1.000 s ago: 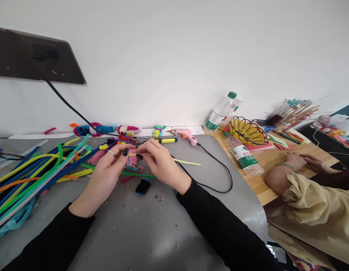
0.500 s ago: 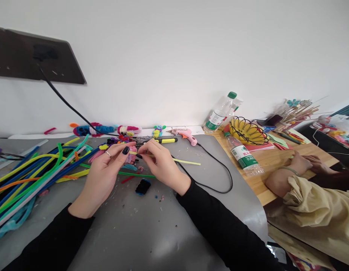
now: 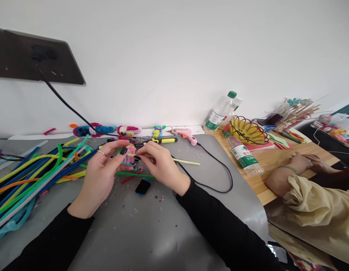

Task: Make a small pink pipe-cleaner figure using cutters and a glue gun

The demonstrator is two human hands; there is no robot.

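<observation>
My left hand (image 3: 102,174) pinches a small pink pipe-cleaner figure (image 3: 129,157) between thumb and fingers, just above the grey mat (image 3: 140,233). My right hand (image 3: 160,165) meets it from the right and grips a pale yellow pipe cleaner (image 3: 185,161) whose near end lies across the figure; its free end trails right over the mat. Both wrists hover low over the mat. A small black and blue piece (image 3: 142,186) lies on the mat below the hands.
A heap of coloured pipe cleaners (image 3: 33,177) fills the left. Finished figures (image 3: 103,130), pliers (image 3: 156,141) and a pink glue gun (image 3: 185,134) with a black cord (image 3: 219,169) lie behind. Water bottles (image 3: 242,156), a yellow wire basket (image 3: 248,131) and another person's arms (image 3: 301,171) are at right.
My left hand has turned and drawn slightly left and up, lifting the pink figure. My right hand followed a little left with the yellow pipe cleaner. The other person's hands shifted slightly.
</observation>
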